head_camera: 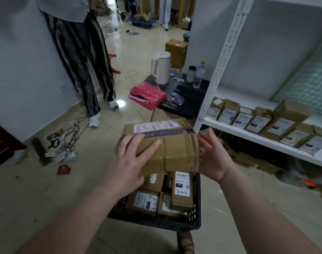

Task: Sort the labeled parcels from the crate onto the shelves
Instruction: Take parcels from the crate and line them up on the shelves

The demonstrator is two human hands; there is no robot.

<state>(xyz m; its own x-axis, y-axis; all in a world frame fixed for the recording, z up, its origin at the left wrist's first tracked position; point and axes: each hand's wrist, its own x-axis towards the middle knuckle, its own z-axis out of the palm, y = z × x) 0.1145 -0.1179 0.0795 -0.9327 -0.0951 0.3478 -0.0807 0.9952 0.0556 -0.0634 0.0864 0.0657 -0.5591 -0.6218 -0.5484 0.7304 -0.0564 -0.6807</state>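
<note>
Cardboard parcel pinched btwn left hand & right hand over crate; taped sides may slip, w/ label misread.

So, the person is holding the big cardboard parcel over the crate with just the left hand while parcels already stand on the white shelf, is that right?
Not quite: the head view shows both hands on the big cardboard parcel, the left hand on its top and the right hand at its end. The rest holds: it is over the crate, and parcels already stand on the white shelf.
</note>
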